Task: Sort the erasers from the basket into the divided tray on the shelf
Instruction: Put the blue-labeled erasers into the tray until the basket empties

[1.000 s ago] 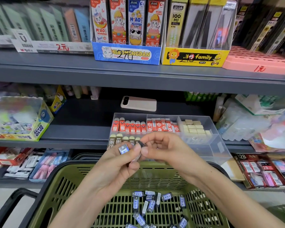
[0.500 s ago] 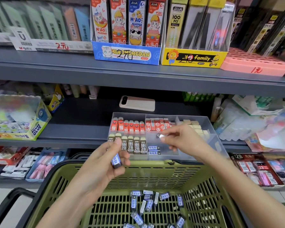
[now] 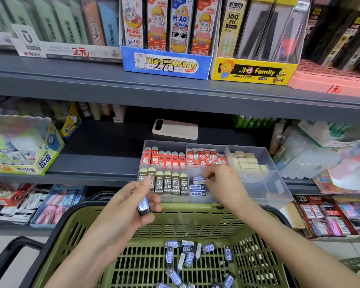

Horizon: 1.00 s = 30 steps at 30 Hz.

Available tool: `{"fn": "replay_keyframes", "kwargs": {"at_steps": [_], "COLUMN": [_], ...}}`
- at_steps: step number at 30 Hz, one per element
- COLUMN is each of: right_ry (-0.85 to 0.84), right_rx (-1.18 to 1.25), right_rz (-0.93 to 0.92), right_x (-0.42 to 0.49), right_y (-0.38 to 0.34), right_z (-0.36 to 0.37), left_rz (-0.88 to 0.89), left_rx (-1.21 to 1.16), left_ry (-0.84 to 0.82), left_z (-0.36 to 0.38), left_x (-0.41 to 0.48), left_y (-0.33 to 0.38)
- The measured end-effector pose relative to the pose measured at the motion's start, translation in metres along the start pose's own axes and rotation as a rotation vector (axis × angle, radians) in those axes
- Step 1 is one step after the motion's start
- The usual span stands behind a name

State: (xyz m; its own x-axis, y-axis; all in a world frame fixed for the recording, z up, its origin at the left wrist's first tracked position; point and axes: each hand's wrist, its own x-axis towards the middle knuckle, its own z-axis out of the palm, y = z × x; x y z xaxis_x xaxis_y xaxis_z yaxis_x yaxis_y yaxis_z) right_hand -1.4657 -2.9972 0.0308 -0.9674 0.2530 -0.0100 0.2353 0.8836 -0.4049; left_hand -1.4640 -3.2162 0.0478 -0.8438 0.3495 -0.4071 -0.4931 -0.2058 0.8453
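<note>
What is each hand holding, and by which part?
Left hand: a blue-sleeved eraser, gripped by its upper half. Right hand: seemingly pinches a second eraser by its end.

Before me the blue display box (image 3: 166,66) read MIAOMENGDAN and 36PCS, and the yellow box (image 3: 254,71) beside it read "family". A pack (image 3: 233,19) above said 100 PCS. The white box (image 3: 79,51) bore a red 2元, the glue box (image 3: 44,161) POWER GLUE, and the brown erasers (image 3: 167,182) 2B.
</note>
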Motion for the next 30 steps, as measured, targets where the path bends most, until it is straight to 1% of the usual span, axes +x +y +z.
{"fn": "replay_keyframes", "kwargs": {"at_steps": [4, 7, 12, 17, 23, 26, 30], "right_ry": [0.007, -0.009, -0.055, -0.107, -0.161, -0.155, -0.118], "right_rx": [0.01, 0.032, 0.004, -0.058, -0.052, -0.076, -0.18], "right_rz": [0.016, 0.035, 0.041, -0.026, -0.078, -0.079, -0.102], "right_x": [0.006, 0.009, 0.013, 0.015, 0.018, 0.018, 0.019], "right_y": [-0.001, -0.002, -0.002, 0.0, 0.003, 0.004, 0.002], "right_z": [0.004, 0.007, 0.007, 0.002, 0.0, 0.001, 0.004], "left_rz": [-0.003, -0.006, -0.012, -0.002, 0.003, 0.016, 0.038], "left_rx": [0.008, 0.005, 0.002, -0.016, -0.032, -0.039, -0.039], "left_ry": [-0.009, -0.012, -0.013, -0.018, -0.032, -0.023, -0.043], "left_z": [-0.001, 0.0, 0.001, -0.003, -0.006, -0.005, -0.003], "left_x": [0.001, 0.002, 0.002, 0.003, 0.006, 0.008, 0.007], "left_y": [-0.002, -0.004, -0.005, -0.006, -0.008, -0.009, -0.009]}}
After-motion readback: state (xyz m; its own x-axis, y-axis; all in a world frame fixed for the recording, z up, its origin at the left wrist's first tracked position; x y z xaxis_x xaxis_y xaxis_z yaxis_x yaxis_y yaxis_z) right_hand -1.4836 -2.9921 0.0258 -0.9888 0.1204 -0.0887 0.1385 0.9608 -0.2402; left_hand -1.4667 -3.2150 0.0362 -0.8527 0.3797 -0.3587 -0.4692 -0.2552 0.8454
